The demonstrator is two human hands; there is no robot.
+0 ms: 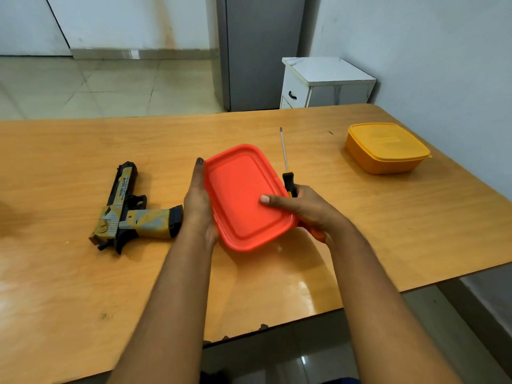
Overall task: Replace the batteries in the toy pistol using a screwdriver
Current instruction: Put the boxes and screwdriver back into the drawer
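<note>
Home room: tiled floor (83, 84), wooden table (83, 286), white drawer cabinet (318, 84).

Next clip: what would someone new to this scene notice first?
The red box mid-table, held between the left hand along its side and the right hand, thumb on its lid. The toy pistol lies left of it, a screwdriver just right, and a yellow box sits far right.
</note>
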